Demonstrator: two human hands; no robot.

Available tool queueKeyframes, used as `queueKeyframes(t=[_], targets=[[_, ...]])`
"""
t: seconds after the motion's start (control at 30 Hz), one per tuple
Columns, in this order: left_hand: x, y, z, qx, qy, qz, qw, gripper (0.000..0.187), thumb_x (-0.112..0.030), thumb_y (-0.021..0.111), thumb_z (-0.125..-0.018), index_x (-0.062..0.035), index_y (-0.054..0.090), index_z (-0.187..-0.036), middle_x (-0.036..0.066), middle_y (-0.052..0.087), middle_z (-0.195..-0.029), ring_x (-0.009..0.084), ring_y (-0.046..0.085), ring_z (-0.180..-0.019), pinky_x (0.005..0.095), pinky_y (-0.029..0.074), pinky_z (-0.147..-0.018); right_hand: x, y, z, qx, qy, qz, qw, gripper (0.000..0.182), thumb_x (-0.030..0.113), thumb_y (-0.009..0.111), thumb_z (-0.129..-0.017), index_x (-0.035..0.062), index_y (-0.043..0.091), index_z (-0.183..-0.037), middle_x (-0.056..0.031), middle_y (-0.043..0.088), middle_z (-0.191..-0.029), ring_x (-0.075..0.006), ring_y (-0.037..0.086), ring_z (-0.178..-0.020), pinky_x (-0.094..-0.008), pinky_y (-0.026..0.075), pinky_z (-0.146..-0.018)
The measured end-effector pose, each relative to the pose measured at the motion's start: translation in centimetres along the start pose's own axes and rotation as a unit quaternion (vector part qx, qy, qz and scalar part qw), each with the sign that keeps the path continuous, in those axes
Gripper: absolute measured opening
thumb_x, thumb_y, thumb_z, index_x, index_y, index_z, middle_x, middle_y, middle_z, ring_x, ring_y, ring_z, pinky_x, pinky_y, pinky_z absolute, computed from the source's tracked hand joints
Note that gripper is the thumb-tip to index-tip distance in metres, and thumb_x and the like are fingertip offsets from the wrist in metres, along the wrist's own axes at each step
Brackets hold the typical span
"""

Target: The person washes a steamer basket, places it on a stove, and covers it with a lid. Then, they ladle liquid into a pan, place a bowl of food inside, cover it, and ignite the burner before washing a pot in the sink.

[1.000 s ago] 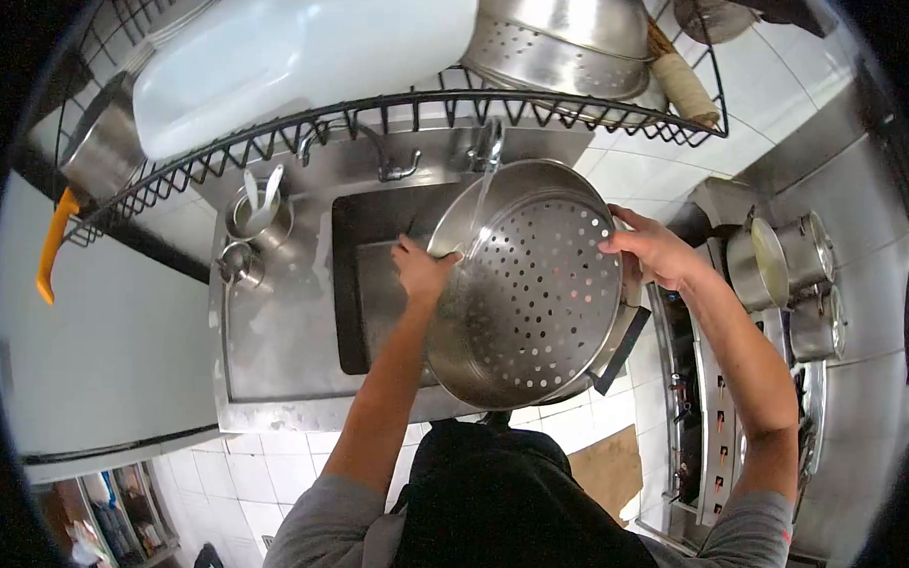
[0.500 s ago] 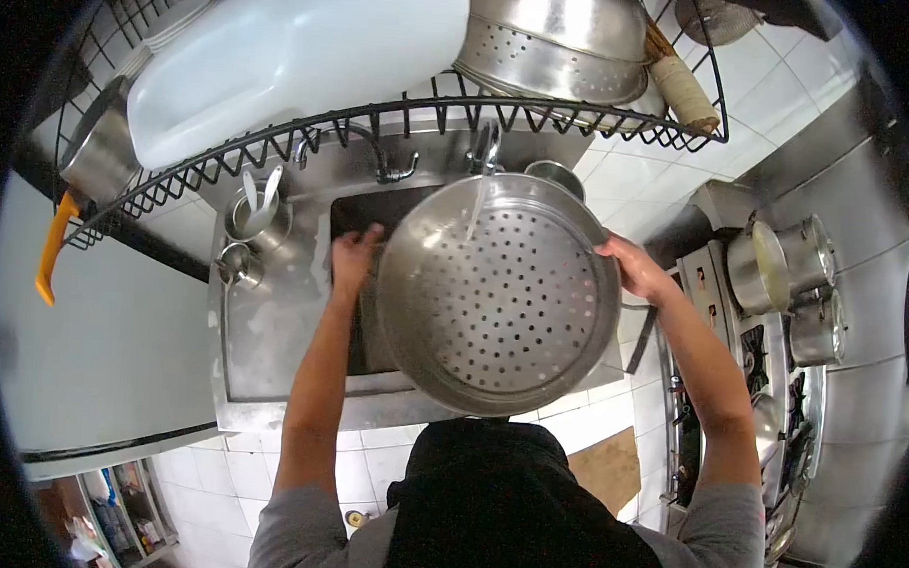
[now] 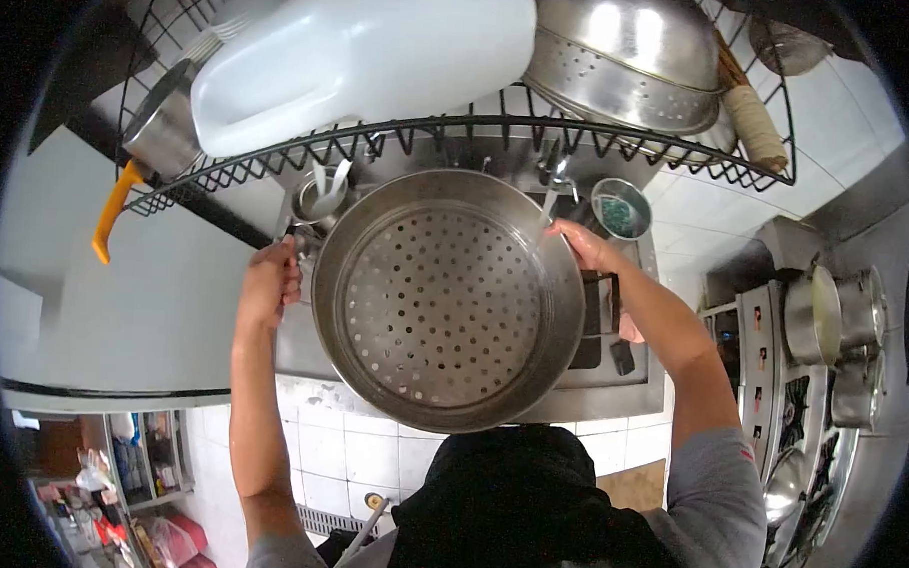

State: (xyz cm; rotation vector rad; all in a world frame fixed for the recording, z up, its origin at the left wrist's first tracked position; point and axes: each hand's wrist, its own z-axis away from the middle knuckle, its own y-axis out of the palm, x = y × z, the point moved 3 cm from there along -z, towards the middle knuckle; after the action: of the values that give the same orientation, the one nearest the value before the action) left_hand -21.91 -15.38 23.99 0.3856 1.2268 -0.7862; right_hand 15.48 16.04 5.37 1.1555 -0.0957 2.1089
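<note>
A large round metal steamer pan (image 3: pixel 444 304) with a perforated bottom is held over the sink counter (image 3: pixel 611 400). My left hand (image 3: pixel 270 281) is closed at its left side, where a handle would be hidden by the curled fingers. On the upper right rim, my right hand (image 3: pixel 581 246) grips the pan, fingertips at the edge. A thin stream of water from the faucet (image 3: pixel 560 173) falls at the rim beside these fingertips. The dark loop at the pan's right side lies near my right forearm.
Overhead, a black wire rack (image 3: pixel 450 126) bears a white plastic jug (image 3: pixel 382 61), metal colanders (image 3: pixel 631 90) and an orange-handled pot (image 3: pixel 165 124). A bowl with green contents (image 3: pixel 622 210) stands right of the faucet. Pots (image 3: pixel 812 317) stand at the stove, far right.
The pan has moved left relative to the sink, uncovering the bowl at the right. My left hand has gone from open beside the pan to closed at its side. My right hand stays on the rim.
</note>
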Motion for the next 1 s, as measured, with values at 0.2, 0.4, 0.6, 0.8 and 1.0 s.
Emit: queueKeyframes(t=[0.2, 0.4, 0.6, 0.8, 1.0], targets=[[-2.9, -0.6, 4.2, 0.021, -0.034, 0.072, 0.997, 0.030, -0.026, 0.053, -0.099, -0.0111, 0.046, -0.075, -0.005, 0.036, -0.058, 0.0054, 0.028, -0.044, 0.0227, 0.019, -0.039, -1.3, 4.5, -1.6, 0.034, 0.057, -0.004, 0.998, 0.034, 0.025, 0.063, -0.088, 0.0038, 0.061, -0.115, -0.0083, 0.066, -0.108, -0.0210, 0.063, -0.098, -0.0366, 0.052, -0.085], [-6.0, 2.7, 8.3, -0.006, 0.023, -0.020, 1.000, 0.030, -0.027, 0.053, -0.100, -0.0094, 0.047, -0.076, -0.004, 0.036, -0.057, 0.0059, 0.028, -0.044, 0.0230, 0.020, -0.040, -4.8, 4.3, -8.5, 0.014, -0.119, 0.110, 0.987, 0.039, 0.017, 0.056, -0.096, -0.0003, 0.052, -0.131, -0.0100, 0.063, -0.117, -0.0205, 0.061, -0.106, -0.0367, 0.050, -0.091], [-7.0, 6.7, 11.3, 0.076, 0.009, 0.008, 0.997, 0.026, -0.025, 0.049, -0.101, -0.0102, 0.049, -0.080, -0.006, 0.035, -0.060, 0.0053, 0.027, -0.047, 0.0225, 0.019, -0.042, -2.8, 2.7, -7.2, -0.084, -0.214, -0.175, 0.957, 0.029, 0.021, 0.055, -0.096, 0.0059, 0.062, -0.120, -0.0091, 0.068, -0.111, -0.0196, 0.064, -0.101, -0.0346, 0.050, -0.090], [-6.4, 8.0, 12.1, 0.106, 0.026, 0.030, 0.994, 0.023, -0.021, 0.050, -0.100, -0.0045, 0.050, -0.084, -0.002, 0.038, -0.059, 0.0082, 0.034, -0.047, 0.0244, 0.024, -0.044, -5.0, 4.7, -1.8, -0.199, -0.099, 0.317, 0.922, 0.034, 0.021, 0.048, -0.100, 0.0007, 0.058, -0.125, -0.0135, 0.064, -0.123, -0.0297, 0.059, -0.119, -0.0367, 0.048, -0.100], [-8.4, 8.0, 15.1, 0.178, 0.067, 0.019, 0.982, 0.024, -0.015, 0.053, -0.093, 0.0053, 0.056, -0.105, 0.004, 0.047, -0.066, 0.0139, 0.047, -0.050, 0.0257, 0.035, -0.048, -19.6, 6.3, -9.3, -0.131, -0.157, 0.346, 0.916, 0.045, 0.021, 0.055, -0.095, 0.0075, 0.053, -0.138, -0.0153, 0.049, -0.143, -0.0290, 0.047, -0.132, -0.0400, 0.036, -0.112]])
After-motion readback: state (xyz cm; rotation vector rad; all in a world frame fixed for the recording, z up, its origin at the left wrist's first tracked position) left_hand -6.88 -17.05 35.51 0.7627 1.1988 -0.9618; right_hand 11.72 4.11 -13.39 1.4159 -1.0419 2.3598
